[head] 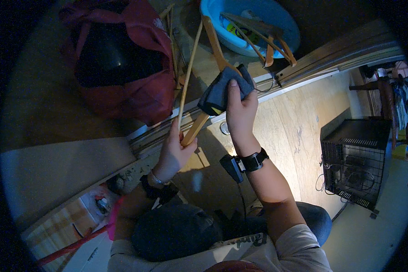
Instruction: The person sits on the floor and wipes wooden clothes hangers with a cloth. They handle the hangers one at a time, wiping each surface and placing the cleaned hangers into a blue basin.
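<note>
My left hand (176,153) grips one end of a wooden clothes hanger (213,40), where the thin bar meets the flat arm. Wrapped around the hanger's middle is a dark grey cloth (221,88). My right hand (241,105) presses that cloth against the wood, thumb on top and fingers out of sight behind it. The hanger's far end points up towards a blue plastic basin, and its bar (191,68) runs along the left side. Whether a hook is on the hanger cannot be seen under the cloth.
The blue basin (292,20) holds more wooden hangers (269,51) and a bottle with a green label (238,31). A dark red fabric bag (129,102) stands open at the left. A sliding-door track (136,146) crosses the floor. At the right sits a black mesh-fronted metal case (355,163) with cables.
</note>
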The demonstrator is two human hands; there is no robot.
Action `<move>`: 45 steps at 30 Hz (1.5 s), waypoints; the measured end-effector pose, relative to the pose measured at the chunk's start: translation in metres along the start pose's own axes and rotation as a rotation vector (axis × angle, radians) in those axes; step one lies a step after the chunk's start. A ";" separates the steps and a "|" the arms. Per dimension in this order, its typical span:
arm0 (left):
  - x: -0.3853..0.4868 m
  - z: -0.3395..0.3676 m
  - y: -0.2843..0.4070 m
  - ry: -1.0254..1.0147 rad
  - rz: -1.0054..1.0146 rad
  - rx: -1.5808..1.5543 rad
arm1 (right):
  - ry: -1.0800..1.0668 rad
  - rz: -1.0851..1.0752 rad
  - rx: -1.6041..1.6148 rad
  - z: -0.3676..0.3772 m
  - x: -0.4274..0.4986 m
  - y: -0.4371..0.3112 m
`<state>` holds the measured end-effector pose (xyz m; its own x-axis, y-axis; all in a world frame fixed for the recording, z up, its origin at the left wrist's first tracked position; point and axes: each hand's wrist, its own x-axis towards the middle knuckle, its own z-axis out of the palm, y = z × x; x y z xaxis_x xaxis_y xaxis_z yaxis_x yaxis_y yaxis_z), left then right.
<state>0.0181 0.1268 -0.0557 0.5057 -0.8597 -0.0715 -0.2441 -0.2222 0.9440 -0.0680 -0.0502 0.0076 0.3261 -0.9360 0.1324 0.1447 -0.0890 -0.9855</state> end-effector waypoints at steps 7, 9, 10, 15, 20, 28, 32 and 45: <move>0.018 0.006 -0.014 0.168 0.230 0.224 | -0.141 0.148 -0.027 0.023 -0.049 0.024; 0.023 0.008 -0.018 0.100 0.123 0.084 | -0.169 0.183 -0.074 0.034 -0.069 0.031; 0.027 0.008 -0.020 0.077 0.157 0.001 | -0.179 0.115 0.036 0.035 -0.076 0.032; 0.025 -0.009 -0.014 0.149 0.258 0.232 | -0.141 0.126 -0.055 0.027 -0.052 0.028; 0.021 -0.008 0.007 0.087 0.119 0.115 | -0.015 0.046 0.026 0.010 -0.014 0.007; 0.024 -0.012 0.029 0.058 0.224 -0.153 | -0.058 0.124 0.140 -0.002 0.001 0.004; 0.027 0.000 0.038 0.164 0.253 -0.055 | -0.251 0.275 0.082 0.013 -0.039 0.022; 0.027 -0.003 0.029 0.258 0.344 -0.042 | -0.252 0.197 -0.071 0.023 -0.063 0.023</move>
<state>0.0273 0.0984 -0.0294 0.5926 -0.7357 0.3279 -0.4036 0.0811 0.9113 -0.0636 0.0150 -0.0215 0.5638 -0.8245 -0.0485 -0.0072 0.0537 -0.9985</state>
